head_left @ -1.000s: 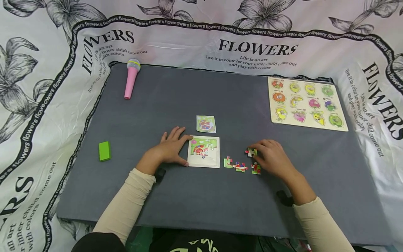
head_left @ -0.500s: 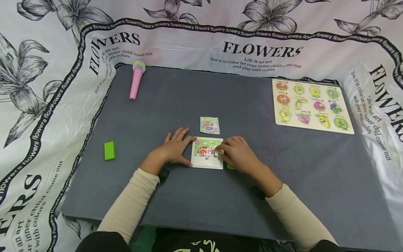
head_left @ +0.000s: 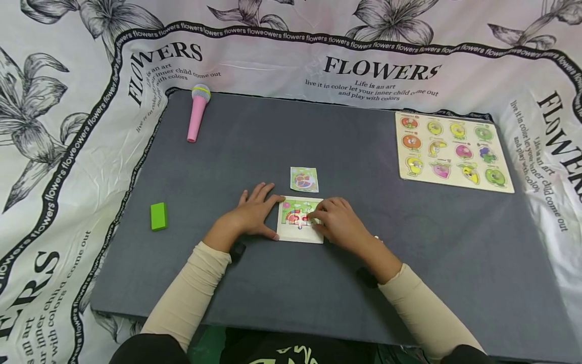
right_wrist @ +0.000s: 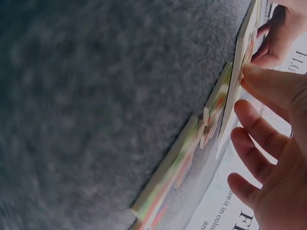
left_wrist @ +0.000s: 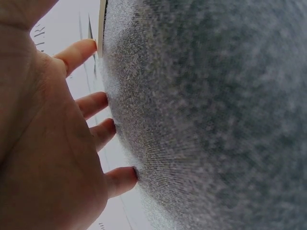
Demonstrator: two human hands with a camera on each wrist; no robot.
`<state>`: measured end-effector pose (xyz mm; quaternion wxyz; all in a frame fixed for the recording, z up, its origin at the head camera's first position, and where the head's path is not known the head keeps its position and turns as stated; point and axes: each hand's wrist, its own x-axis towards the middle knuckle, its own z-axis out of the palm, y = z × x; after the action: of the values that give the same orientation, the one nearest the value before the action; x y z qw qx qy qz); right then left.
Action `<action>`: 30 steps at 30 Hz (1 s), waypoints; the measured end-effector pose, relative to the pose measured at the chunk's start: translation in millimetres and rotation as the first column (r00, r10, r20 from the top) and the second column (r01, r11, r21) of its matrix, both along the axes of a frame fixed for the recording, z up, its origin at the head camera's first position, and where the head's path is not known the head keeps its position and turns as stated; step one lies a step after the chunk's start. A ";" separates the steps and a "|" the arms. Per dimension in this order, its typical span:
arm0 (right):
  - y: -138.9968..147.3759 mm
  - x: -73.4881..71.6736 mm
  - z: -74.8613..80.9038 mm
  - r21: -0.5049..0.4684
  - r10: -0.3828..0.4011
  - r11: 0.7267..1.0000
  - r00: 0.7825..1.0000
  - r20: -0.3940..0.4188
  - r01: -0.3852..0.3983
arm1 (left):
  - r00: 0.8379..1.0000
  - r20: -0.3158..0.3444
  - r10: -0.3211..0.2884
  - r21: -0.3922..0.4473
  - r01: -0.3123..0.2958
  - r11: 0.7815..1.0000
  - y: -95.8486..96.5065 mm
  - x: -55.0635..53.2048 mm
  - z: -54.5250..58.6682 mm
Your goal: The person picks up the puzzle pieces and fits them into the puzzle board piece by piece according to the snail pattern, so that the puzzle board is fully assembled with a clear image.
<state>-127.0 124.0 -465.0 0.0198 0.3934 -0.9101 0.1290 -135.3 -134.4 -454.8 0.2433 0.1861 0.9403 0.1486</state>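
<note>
A small jigsaw puzzle in a white tray (head_left: 300, 238) lies in front of me, its upper part filled with green and red pieces. My left hand (head_left: 247, 217) spreads along the tray's left side, the thumb and index finger touching its frame and the other fingers on the cloth. Over the tray's right side, my right hand (head_left: 342, 223) pinches a puzzle piece with thumb and index finger; the piece is mostly hidden. In the right wrist view, loose puzzle pieces (right_wrist: 165, 175) lie beside the tray; the right hand covers most of them from above.
A small picture card (head_left: 304, 180) lies just behind the tray. At the back right is a fruit board (head_left: 454, 151). A pink toy microphone (head_left: 197, 116) lies at the back left, and a green block (head_left: 158, 216) on the left. Grey cloth (head_left: 282, 288) covers the table.
My right hand has carried a puzzle piece leftward from the loose pieces to the tray and stays there with it. The left hand keeps its place at the tray.
</note>
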 end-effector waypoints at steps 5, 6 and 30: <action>4.9 4.0 -2.2 -0.008 0.005 1.000 1.000 0.017 -0.005 | 1.000 0.007 -0.010 0.005 0.010 1.000 2.0 2.1 -0.3; 6.1 4.9 -2.2 -0.011 -0.002 1.000 1.000 0.027 0.002 | 1.000 0.006 -0.012 0.008 0.012 1.000 2.4 2.6 -0.8; 62.2 27.8 3.8 -0.034 -0.061 0.997 0.991 0.120 0.066 | 1.000 0.010 -0.006 0.031 0.006 1.000 1.9 1.1 2.9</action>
<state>-99.2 186.2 -461.2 -0.0230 0.3553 -0.9191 0.1687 -134.2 -132.5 -451.9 0.2455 0.1919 0.9361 0.1633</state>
